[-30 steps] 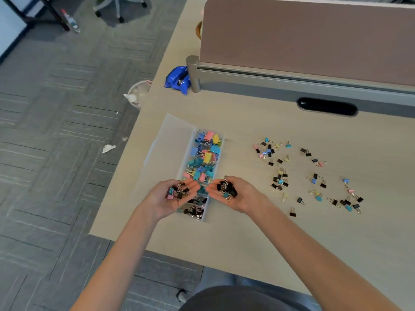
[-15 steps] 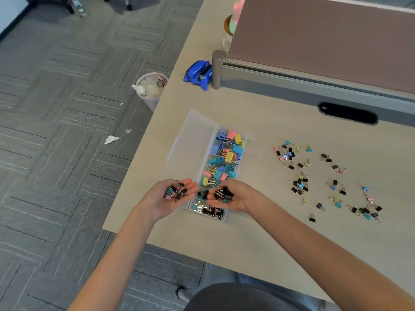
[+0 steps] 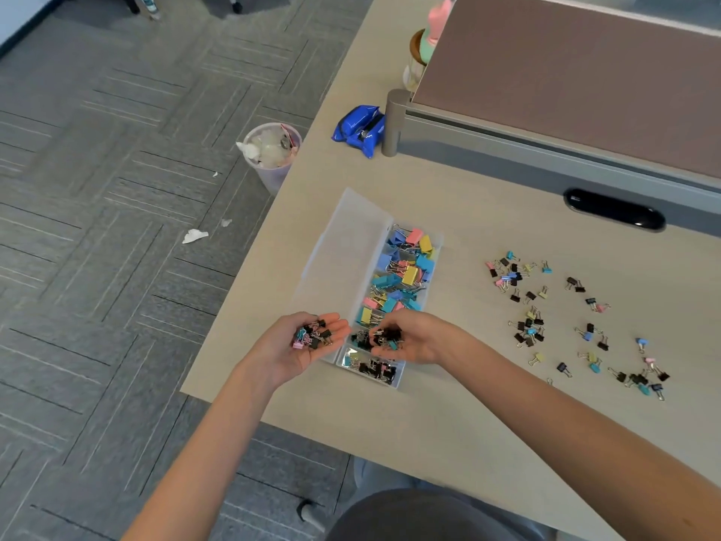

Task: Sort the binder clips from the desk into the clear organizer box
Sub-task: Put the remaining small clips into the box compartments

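Two bare hands meet over the near end of a clear plastic organizer box point(image 3: 437, 246), which lies on the pale wood-look worktop point(image 3: 468, 415) close to its left edge, with its translucent lid point(image 3: 347, 247) folded flat toward that edge. The left hand point(image 3: 300, 345) is turned palm up with its fingers nearly straight, carrying a heap of small binder clips point(image 3: 312, 335), black, pink and teal, just beside the box's near left corner. The right hand point(image 3: 413, 339) hangs above the box's nearer compartments, its fingers curled around a bunch of mostly black binder clips point(image 3: 388, 336). The far compartments hold larger coloured clips point(image 3: 409, 267) in pink, yellow and blue; the nearest compartment holds small dark ones. Many loose small binder clips point(image 3: 526, 326) are scattered on the worktop well to the right of the box. A blue plastic packet point(image 3: 361, 128) rests near the far left corner against a grey partition post point(image 3: 392, 123). On the floor beside the left edge stands a round waste bin point(image 3: 273, 150).
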The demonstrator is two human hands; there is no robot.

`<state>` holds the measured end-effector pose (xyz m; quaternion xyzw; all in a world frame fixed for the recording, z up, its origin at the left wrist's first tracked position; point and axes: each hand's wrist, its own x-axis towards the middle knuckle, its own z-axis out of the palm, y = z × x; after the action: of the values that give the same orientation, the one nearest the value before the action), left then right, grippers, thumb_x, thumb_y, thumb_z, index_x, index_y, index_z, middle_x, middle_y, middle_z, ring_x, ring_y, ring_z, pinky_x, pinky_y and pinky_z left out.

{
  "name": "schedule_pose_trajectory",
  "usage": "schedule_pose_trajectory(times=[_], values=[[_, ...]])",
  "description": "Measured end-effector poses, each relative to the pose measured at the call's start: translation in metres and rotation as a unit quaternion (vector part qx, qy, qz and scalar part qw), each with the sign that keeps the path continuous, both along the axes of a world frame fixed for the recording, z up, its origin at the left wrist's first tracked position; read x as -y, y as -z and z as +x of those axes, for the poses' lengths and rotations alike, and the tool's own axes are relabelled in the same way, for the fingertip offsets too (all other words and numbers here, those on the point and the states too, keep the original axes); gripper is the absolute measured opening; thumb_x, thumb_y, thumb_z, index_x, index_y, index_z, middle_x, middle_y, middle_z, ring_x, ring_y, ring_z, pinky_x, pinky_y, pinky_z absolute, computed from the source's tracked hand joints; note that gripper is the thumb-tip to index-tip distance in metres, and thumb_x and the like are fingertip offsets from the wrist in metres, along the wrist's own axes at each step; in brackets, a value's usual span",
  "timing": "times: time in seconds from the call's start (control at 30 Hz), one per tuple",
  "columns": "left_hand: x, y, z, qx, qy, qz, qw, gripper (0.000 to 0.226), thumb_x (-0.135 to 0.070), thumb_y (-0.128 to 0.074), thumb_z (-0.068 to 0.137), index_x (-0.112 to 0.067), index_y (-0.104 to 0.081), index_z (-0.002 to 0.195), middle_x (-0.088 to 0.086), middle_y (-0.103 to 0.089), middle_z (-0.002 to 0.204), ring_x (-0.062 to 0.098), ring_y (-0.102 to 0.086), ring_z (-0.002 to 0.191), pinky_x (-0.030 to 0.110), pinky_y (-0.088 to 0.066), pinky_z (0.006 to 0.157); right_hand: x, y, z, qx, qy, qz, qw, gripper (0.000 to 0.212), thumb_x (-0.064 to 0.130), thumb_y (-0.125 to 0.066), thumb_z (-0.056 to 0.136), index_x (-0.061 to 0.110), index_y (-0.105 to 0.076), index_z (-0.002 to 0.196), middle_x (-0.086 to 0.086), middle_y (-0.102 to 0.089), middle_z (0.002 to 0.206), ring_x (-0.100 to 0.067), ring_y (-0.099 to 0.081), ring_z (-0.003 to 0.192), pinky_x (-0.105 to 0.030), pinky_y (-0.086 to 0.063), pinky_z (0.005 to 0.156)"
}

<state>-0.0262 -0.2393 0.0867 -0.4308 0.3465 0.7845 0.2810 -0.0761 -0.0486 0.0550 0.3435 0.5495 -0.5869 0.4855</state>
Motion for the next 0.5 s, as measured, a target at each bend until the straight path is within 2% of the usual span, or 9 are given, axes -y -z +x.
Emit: schedule_pose_trajectory(times=[0.17, 0.3, 0.4, 0.47, 0.5], values=[[-0.0033, -0.0029, -0.0017, -0.007, 0.009, -0.008, 1.0, 0.031, -0.003, -0.04, 0.096, 0.013, -0.057, 0.117, 0.028, -0.063, 0.117, 0.037, -0.064, 0.105, 0.044, -0.057, 0.079, 0.003, 0.0019, -0.0009, -0.015, -0.031, -0.006, 0.999, 0.016, 0.004, -0.056, 0.088, 0.008, -0.051, 0.103, -0.012, -0.05, 0.107, -0.022, -0.054, 0.094, -0.033, -0.057, 0.081], [-0.0055, -0.0047, -0.0018, -0.008, 0.016, -0.008, 1.0, 0.031, -0.003, -0.04, 0.096, 0.013, -0.058, 0.116, 0.028, -0.065, 0.114, 0.035, -0.068, 0.098, 0.043, -0.057, 0.079, 0.005, -0.0012, -0.0018, -0.028, -0.055, -0.002, 0.998, 0.015, 0.005, -0.054, 0.09, 0.008, -0.05, 0.104, -0.011, -0.049, 0.109, -0.021, -0.053, 0.097, -0.03, -0.055, 0.085], [-0.0061, -0.0047, -0.0005, -0.007, 0.016, -0.005, 1.0, 0.032, -0.003, -0.04, 0.096, 0.013, -0.058, 0.116, 0.028, -0.065, 0.114, 0.034, -0.069, 0.093, 0.042, -0.058, 0.078, 0.0075, -0.0034, -0.0001, -0.05, -0.087, 0.008, 0.995, 0.017, 0.008, -0.055, 0.09, 0.01, -0.051, 0.106, -0.009, -0.046, 0.122, -0.022, -0.051, 0.113, -0.026, -0.056, 0.077], [-0.0065, -0.0045, 0.0002, -0.006, 0.019, -0.004, 1.0, 0.032, -0.003, -0.04, 0.095, 0.013, -0.058, 0.116, 0.028, -0.064, 0.116, 0.034, -0.07, 0.092, 0.042, -0.058, 0.077, 0.0088, -0.0024, 0.0021, -0.087, -0.129, 0.027, 0.987, 0.03, 0.014, -0.057, 0.09, 0.009, -0.052, 0.119, -0.007, -0.043, 0.135, -0.022, -0.046, 0.125, -0.024, -0.055, 0.078], [-0.0068, -0.0049, 0.0002, -0.006, 0.021, -0.001, 1.0, 0.031, -0.003, -0.04, 0.095, 0.013, -0.058, 0.114, 0.027, -0.064, 0.115, 0.034, -0.07, 0.092, 0.041, -0.059, 0.077, 0.0092, -0.0021, 0.0036, -0.105, -0.158, 0.044, 0.981, 0.038, 0.017, -0.057, 0.091, 0.008, -0.049, 0.127, -0.006, -0.044, 0.138, -0.021, -0.047, 0.125, -0.023, -0.053, 0.081]])
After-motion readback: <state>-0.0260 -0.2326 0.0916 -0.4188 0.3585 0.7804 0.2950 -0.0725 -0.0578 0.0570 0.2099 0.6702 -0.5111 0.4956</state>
